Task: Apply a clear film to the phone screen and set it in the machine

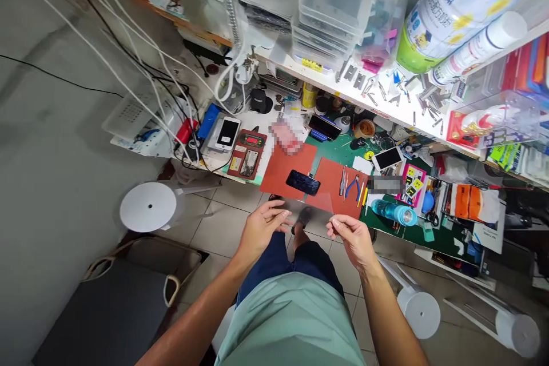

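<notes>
My left hand (262, 230) is raised in front of the bench edge, thumb and fingers pinched together. Level with it, my right hand (354, 238) also pinches, its fingertips pointing inward. Between them shows a faint, see-through sheet of film (315, 210), hard to make out, with its edges at my fingertips. Beyond the hands, a black smartphone (302, 182) lies flat across two reddish-brown mats (274, 170). Right of the phone lie blue-handled pliers (353, 187), tweezers and a screwdriver (342, 181).
A shelf (386, 108) with plastic boxes, spray cans and small metal parts overhangs the bench. A blue bottle (393, 213) lies at the right. A white phone (227, 132) and a brown device with a red display (247, 154) sit left. White stools (148, 206) stand below.
</notes>
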`<state>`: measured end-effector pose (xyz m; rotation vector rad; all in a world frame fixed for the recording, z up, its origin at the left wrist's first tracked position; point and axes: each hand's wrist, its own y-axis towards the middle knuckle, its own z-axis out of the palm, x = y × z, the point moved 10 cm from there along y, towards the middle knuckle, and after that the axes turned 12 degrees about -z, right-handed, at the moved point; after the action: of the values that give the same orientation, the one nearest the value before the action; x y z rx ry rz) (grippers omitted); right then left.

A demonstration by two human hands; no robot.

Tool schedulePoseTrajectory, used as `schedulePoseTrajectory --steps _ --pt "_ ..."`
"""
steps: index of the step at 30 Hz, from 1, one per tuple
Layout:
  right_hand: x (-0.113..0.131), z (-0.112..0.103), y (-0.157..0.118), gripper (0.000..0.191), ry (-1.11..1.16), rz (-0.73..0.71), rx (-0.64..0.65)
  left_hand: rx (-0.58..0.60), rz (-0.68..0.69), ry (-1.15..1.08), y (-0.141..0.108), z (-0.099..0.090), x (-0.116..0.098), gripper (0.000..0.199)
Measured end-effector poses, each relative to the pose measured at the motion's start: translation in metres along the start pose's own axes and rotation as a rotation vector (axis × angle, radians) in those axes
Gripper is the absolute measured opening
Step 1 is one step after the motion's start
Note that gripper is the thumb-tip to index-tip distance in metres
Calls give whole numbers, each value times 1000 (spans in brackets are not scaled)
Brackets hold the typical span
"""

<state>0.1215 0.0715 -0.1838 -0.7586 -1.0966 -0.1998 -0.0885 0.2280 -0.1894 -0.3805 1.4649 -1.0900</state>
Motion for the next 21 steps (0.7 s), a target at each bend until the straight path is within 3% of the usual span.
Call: schedulePoseTrajectory --steps 13,21 --pt "9 -4 -5 34 32 -31 12 -34 -8 29 -7 9 -6 69" --pt "9 3 -5 34 129 -4 11 13 -81 -42 1 14 12 63"
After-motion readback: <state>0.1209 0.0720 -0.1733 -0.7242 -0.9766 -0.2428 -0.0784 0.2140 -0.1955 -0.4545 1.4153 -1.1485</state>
